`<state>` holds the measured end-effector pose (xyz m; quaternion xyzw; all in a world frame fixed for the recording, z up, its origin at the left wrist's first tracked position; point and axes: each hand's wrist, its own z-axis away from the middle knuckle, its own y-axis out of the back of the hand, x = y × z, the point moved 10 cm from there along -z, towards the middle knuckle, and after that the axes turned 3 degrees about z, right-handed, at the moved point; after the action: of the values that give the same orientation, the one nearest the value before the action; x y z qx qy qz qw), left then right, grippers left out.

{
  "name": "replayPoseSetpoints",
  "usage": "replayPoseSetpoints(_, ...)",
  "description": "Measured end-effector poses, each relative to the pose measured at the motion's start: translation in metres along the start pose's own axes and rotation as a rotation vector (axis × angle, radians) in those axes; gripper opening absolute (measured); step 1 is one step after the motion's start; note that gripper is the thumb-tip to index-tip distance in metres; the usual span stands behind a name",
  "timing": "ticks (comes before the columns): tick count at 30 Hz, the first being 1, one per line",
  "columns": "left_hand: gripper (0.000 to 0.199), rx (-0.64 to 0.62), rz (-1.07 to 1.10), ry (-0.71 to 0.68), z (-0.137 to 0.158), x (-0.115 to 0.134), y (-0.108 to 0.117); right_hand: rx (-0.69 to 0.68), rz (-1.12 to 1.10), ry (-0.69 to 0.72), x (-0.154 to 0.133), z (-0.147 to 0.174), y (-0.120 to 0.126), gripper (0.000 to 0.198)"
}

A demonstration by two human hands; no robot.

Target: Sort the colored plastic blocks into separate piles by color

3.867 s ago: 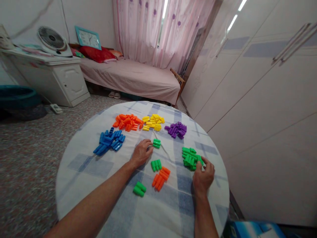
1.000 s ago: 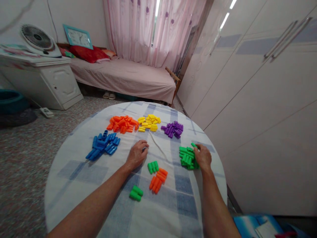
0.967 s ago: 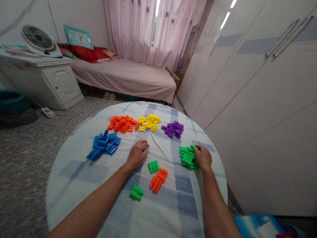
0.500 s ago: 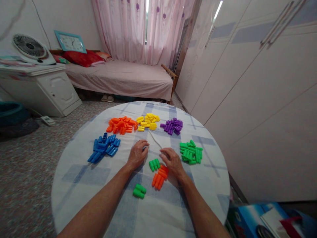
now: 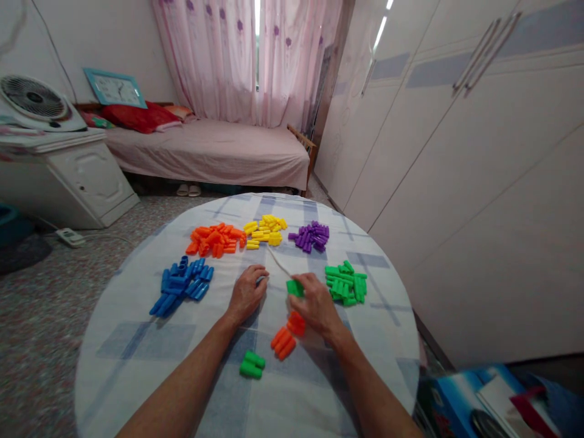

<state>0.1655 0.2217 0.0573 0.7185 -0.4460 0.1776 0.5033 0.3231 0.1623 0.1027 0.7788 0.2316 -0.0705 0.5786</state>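
Green block (image 5: 294, 288) sits clamped between thumb and fingers of the right hand (image 5: 316, 303), over the middle of the desk (image 5: 283, 413). Left hand (image 5: 247, 295) rests just beside, fingers loosely curled; whether it grips anything cannot be told. Orange blocks (image 5: 283, 344) lie just nearer than the right hand, a green pair (image 5: 252, 365) nearer again. Blue pile (image 5: 180, 286) lies left of the left hand, green pile (image 5: 347, 284) right of the right hand; orange pile (image 5: 214, 239), yellow pile (image 5: 266, 232) and purple pile (image 5: 311, 236) line the far side.
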Motion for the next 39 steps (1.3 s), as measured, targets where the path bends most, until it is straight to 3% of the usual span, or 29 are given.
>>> replayPoseSetpoints(3, 0.019, 0.006, 0.008, -0.004, 0.0, 0.0, 0.001, 0.201, 0.17, -0.187, 0.052, -0.003, 0.046, 0.037)
replayPoseSetpoints(5, 0.019, 0.003, 0.004, -0.005, 0.0, 0.001, 0.0, 0.224, 0.308, -0.335, 0.088, -0.001, 0.064, 0.038)
replayPoseSetpoints(8, 0.019, -0.004, -0.008, -0.002, 0.0, 0.0, -0.001, 0.151, 0.449, -0.459, 0.125, 0.004, 0.07, 0.037)
replayPoseSetpoints(11, 0.019, 0.0, -0.015, -0.003, 0.0, 0.001, -0.001, 0.114, 0.481, -0.457, 0.131, 0.007, 0.066, 0.036)
replayPoseSetpoints(13, 0.019, 0.006, -0.016, -0.007, -0.001, 0.002, 0.0, 0.173, 0.436, -0.412, 0.115, 0.01, 0.068, 0.036)
replayPoseSetpoints(16, 0.019, 0.008, -0.011, -0.013, -0.001, 0.004, 0.001, 0.195, 0.219, -0.199, 0.054, 0.016, 0.058, 0.034)
replayPoseSetpoints(19, 0.019, 0.014, -0.009, -0.014, 0.0, 0.005, 0.002, -0.041, -0.041, 0.12, -0.032, 0.034, 0.02, 0.028)
replayPoseSetpoints(22, 0.019, 0.022, -0.009, -0.01, 0.0, 0.005, 0.003, -0.242, -0.059, 0.309, -0.092, 0.063, -0.019, 0.037)
replayPoseSetpoints(26, 0.019, 0.018, -0.01, -0.013, 0.0, 0.004, 0.002, -0.265, 0.077, 0.368, -0.111, 0.08, -0.052, 0.035)
replayPoseSetpoints(30, 0.02, 0.017, -0.006, -0.019, 0.0, 0.004, 0.002, -0.213, 0.116, 0.397, -0.112, 0.078, -0.058, 0.024)
replayPoseSetpoints(32, 0.02, 0.02, -0.006, -0.015, 0.0, 0.003, 0.002, -0.162, 0.092, 0.376, -0.103, 0.071, -0.045, 0.025)
replayPoseSetpoints(34, 0.02, 0.018, -0.004, -0.01, 0.0, 0.003, 0.002, -0.065, 0.074, 0.276, -0.077, 0.057, -0.018, 0.03)
replayPoseSetpoints(39, 0.02, 0.008, 0.0, -0.01, 0.0, 0.002, 0.001, 0.261, 0.3, -0.172, 0.044, 0.029, 0.062, 0.028)
